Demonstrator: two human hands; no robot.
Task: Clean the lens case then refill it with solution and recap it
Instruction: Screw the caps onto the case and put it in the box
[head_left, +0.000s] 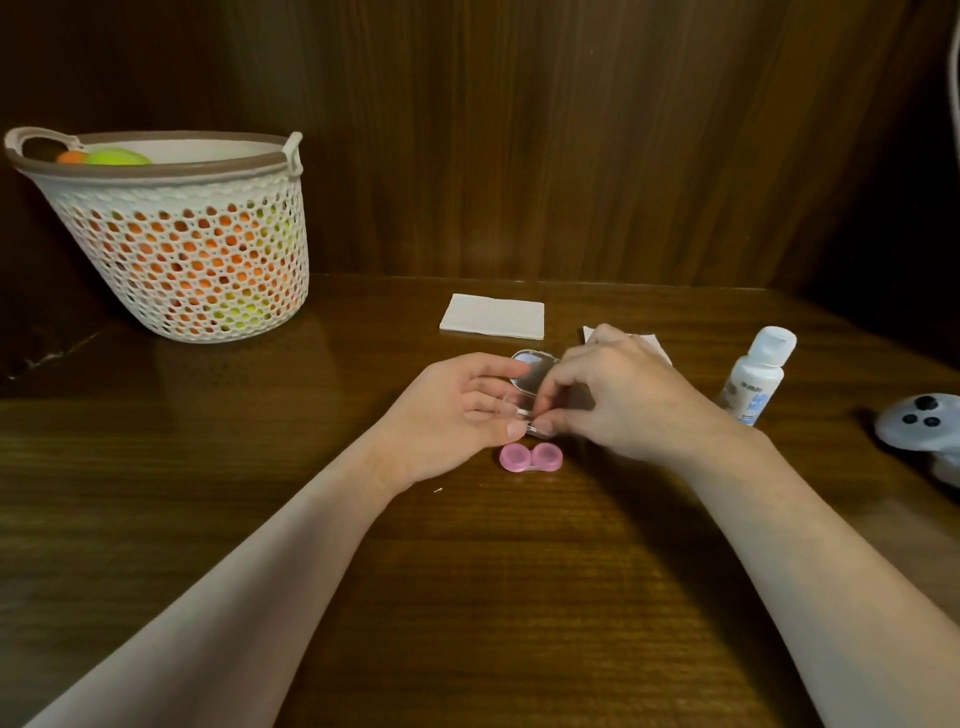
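A clear plastic box (530, 371) with a mirrored hinged lid stands open between my hands above the table. My left hand (457, 410) holds its left side, thumb under and fingers curled round it. My right hand (618, 400) pinches something small at the box's lower front edge; what it pinches is hidden. A pink twin-cup lens case (531, 457) lies capped on the table just below the box, touched by neither hand. The white solution bottle (756, 376) stands capped to the right.
A folded white tissue (492, 316) lies behind my hands, and a second tissue (652, 340) is partly hidden by my right hand. A mesh basket (176, 244) of coloured balls stands at far left. A grey controller (922, 426) sits at the right edge.
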